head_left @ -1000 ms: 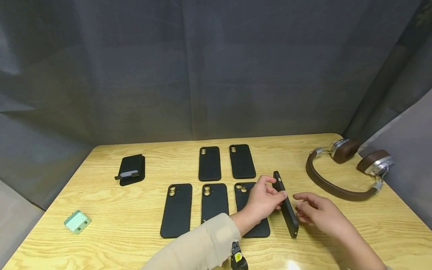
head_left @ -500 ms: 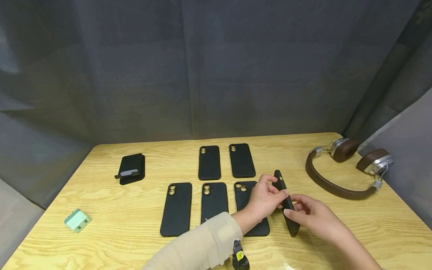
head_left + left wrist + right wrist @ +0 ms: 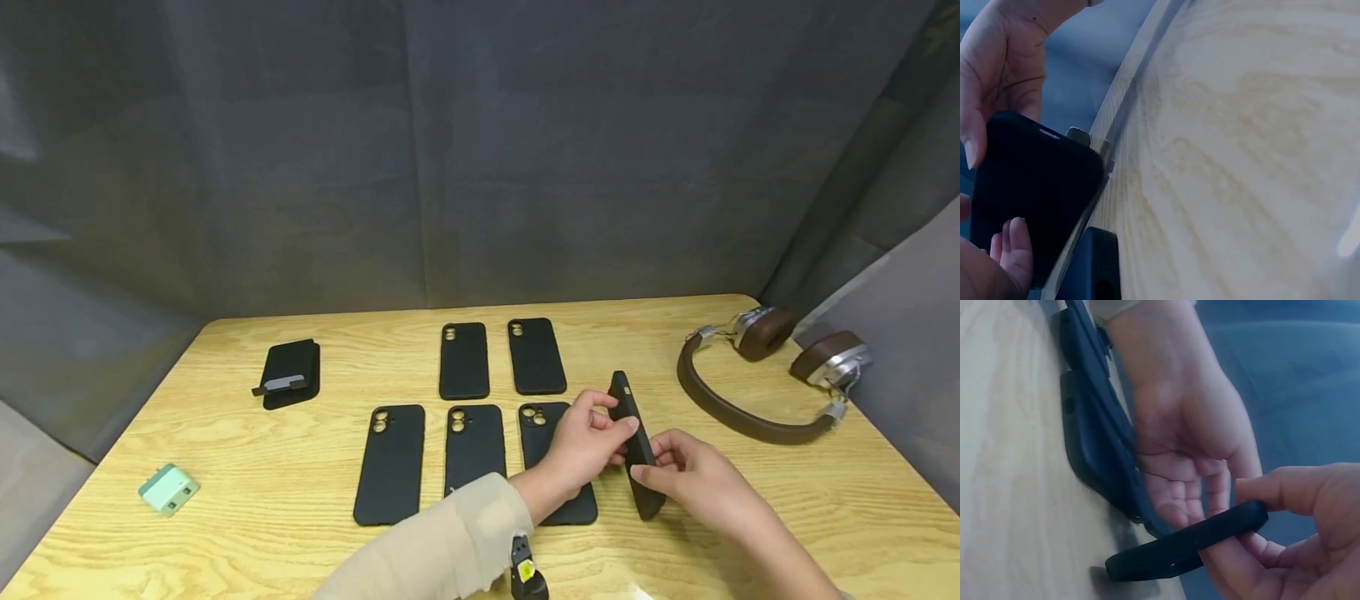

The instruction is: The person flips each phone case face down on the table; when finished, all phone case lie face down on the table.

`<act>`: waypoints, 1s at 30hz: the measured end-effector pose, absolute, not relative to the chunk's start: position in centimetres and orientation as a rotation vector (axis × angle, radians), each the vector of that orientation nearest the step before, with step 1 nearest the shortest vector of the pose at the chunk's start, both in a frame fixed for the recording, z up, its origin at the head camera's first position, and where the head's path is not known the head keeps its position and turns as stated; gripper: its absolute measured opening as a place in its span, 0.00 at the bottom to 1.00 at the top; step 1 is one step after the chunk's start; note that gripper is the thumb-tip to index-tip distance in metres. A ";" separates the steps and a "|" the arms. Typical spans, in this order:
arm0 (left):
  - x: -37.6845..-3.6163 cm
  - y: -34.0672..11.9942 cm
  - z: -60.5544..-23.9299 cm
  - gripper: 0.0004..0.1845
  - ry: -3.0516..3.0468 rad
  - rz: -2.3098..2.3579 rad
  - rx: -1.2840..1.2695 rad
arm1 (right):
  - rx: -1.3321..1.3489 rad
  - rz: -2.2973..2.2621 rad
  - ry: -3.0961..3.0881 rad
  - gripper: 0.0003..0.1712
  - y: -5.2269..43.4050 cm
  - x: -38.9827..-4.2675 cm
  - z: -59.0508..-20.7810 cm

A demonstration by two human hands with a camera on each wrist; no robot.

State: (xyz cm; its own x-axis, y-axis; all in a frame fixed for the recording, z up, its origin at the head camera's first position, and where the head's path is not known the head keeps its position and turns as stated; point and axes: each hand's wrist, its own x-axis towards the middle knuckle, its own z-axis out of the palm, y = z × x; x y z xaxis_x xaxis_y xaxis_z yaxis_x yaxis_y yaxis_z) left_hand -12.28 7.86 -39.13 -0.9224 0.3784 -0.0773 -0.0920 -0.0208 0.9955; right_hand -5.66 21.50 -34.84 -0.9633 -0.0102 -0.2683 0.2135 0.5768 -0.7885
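Observation:
A black phone case (image 3: 639, 446) is held tilted up on its edge between both hands in the head view. My left hand (image 3: 587, 435) pinches its upper part from the left, thumb toward me. Lower down, the fingers and thumb of my right hand (image 3: 697, 479) pinch it from the right. The left wrist view shows the case's broad dark face (image 3: 1038, 181) and a small slot at one end. In the right wrist view its narrow side (image 3: 1185, 545) lies between the right thumb and fingers. Beneath my left forearm, another phone case (image 3: 534, 437) lies partly hidden.
More black phone cases lie flat: one front left (image 3: 388, 465), one front middle (image 3: 476, 443), two behind (image 3: 463, 362). Brown headphones (image 3: 738, 417) sit at the right. A black folding stand-like piece (image 3: 291, 367) and a mint-green charger (image 3: 170, 490) lie on the left.
My right hand has moved left and taken hold of the phone case's lower part. The case has risen slightly; my left hand keeps its pinch.

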 end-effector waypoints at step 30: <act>-11.2 7.2 -40.9 0.18 1.370 2.176 0.173 | -0.119 -1.849 2.285 0.19 24.6 -5.7 -35.2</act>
